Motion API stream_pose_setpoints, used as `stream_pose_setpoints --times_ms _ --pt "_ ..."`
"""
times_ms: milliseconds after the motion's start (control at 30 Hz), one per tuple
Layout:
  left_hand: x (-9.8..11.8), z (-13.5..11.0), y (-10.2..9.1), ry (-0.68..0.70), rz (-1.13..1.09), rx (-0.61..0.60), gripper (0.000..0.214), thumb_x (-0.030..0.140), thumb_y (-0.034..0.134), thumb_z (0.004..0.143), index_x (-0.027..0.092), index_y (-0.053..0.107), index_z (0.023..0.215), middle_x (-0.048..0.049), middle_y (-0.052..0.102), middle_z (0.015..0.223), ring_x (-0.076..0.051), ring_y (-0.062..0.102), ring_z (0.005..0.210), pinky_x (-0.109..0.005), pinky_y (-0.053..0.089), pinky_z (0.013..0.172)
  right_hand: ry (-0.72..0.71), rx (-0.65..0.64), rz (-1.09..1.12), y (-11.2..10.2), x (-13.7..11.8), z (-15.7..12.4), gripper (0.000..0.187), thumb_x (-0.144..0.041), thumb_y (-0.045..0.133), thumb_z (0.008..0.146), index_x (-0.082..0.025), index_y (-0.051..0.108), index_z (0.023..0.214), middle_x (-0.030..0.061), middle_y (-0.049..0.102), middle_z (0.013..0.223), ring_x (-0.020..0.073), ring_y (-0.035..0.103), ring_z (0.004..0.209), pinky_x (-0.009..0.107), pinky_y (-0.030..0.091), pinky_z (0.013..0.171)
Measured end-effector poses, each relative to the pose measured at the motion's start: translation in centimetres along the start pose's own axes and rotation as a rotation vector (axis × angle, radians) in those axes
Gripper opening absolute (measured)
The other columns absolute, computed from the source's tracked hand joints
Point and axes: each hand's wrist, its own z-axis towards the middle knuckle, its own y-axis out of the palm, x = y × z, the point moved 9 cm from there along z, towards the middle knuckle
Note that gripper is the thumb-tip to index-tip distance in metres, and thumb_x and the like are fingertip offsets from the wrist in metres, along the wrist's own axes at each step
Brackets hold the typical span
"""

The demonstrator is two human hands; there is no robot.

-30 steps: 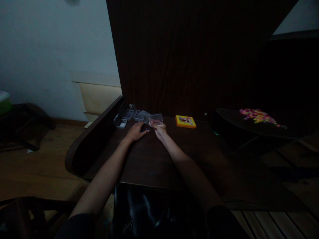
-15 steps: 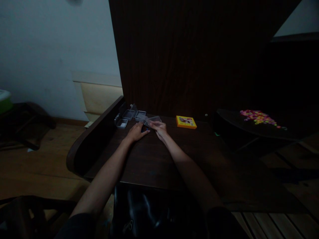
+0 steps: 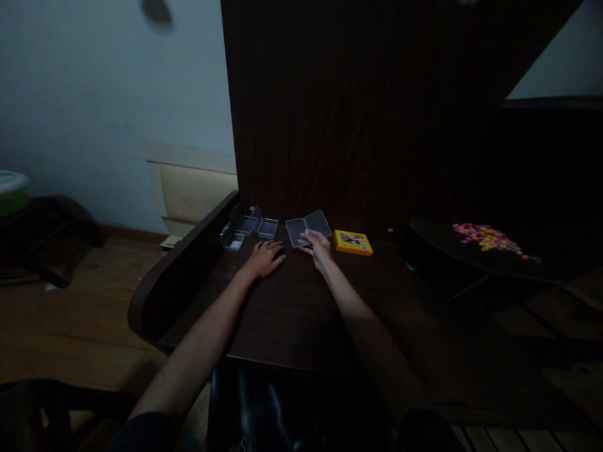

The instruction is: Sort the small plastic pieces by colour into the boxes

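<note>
Clear box [image 3: 296, 233] is up the counter [image 3: 287, 307], just shy of the back panel [image 3: 362, 113], lid [image 3: 318, 223] swung out to the 2 o'clock side of its tray. 12 = away from us throughout.

Our right hand [image 3: 316, 249] is on it: fingers overlap the near edge around the hinge, slightly spread. Contact looks certain; can't tell if we're pinching it or just resting on it.

Our left hand [image 3: 266, 258] lies palm down on the counter, fingers loosely fanned, nothing visible in them. From there the clear box sits at 2 o'clock, near but not touching.

Round the left hand we've got smaller see-through cases, lids up: one at 12 o'clock [image 3: 267, 228], one at 11 [image 3: 245, 225], one at 10 [image 3: 233, 242] with something white inside. Too dark to make that out.

Yellow pack [image 3: 353, 242] is flat at 3 o'clock of the right hand, just beside it. Further out at 3, well apart, we see a heap of small colourful bits [image 3: 490, 238] on a dark stand [image 3: 438, 242]. Green tub [image 3: 13, 201], white on top, is way off past 9 o'clock of the left hand.
</note>
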Motion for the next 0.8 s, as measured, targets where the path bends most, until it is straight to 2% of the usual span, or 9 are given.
stream_pose_setpoints --times_ms 167,367,600,800 --pt "0.0 -0.1 -0.7 0.006 -0.07 0.061 0.039 0.036 0.045 0.092 0.017 0.055 0.125 -0.0128 0.059 0.131 -0.029 0.049 0.126 -0.053 0.031 0.109 0.025 -0.022 -0.095 -0.4 -0.4 0.7 0.016 -0.004 0.067 0.074 -0.017 0.063 0.083 -0.0007 0.07 0.07 0.01 0.065 0.057 0.018 0.054 0.049" --pt "-0.2 0.0 -0.8 0.035 -0.129 0.097 0.034 0.033 0.05 0.088 0.019 0.055 0.12 -0.0098 0.061 0.124 -0.026 0.053 0.117 -0.044 0.04 0.104 0.04 -0.038 -0.218 -1.1 -1.3 2.2 0.015 -0.001 0.065 0.069 -0.015 0.067 0.074 -0.0015 0.066 0.059 0.0068 0.057 0.046 0.015 0.047 0.042" --pt "-0.1 -0.2 -1.3 0.039 -0.166 0.151 0.035 0.031 0.052 0.086 0.019 0.053 0.119 -0.0108 0.061 0.12 -0.026 0.056 0.112 -0.043 0.045 0.098 0.032 -0.087 -0.318 -1.0 -1.5 3.7 0.017 -0.003 0.07 0.06 -0.016 0.066 0.071 -0.0018 0.068 0.059 0.0084 0.058 0.046 0.016 0.044 0.042" --pt "0.0 -0.5 -1.9 0.032 -0.225 0.206 0.056 0.032 0.06 0.081 0.019 0.043 0.133 -0.0122 0.054 0.131 -0.028 0.051 0.122 -0.045 0.042 0.103 -0.024 -0.188 -0.402 0.1 -1.5 4.6 0.015 -0.003 0.069 0.057 -0.015 0.067 0.066 0.0022 0.072 0.065 0.0105 0.061 0.053 0.021 0.05 0.054"
